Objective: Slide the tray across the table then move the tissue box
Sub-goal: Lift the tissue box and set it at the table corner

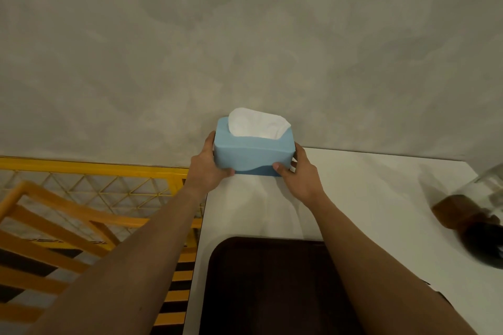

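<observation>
The tissue box (pixel 254 151) is light blue, with a darker blue band along its bottom edge, and a white tissue (pixel 258 123) stands up from the opening on top. The box is at the far left corner of the white table (pixel 367 198), close to the grey wall (pixel 245 35) behind it. I cannot tell if its bottom touches the table or is a little above it.

Both hands hold the box from its two ends. The left hand (pixel 208 167) is closed on the left end, with the thumb on the near side at the bottom and the fingers behind the box. The right hand (pixel 300 171) is closed on the right end in the same way, thumb pressed on the near lower corner.

Near to the person, the dark brown tray (pixel 261 288) lies flat on the table, between the two forearms, well apart from the box. The table between box and tray is bare.

At the right edge there is a blurred glass jar (pixel 473 212) with a brown part; it is near the far right side of the table, well apart from the box. To the left of the table, a yellow railing (pixel 95 168) and an orange wooden frame (pixel 54 226) are lower down.
</observation>
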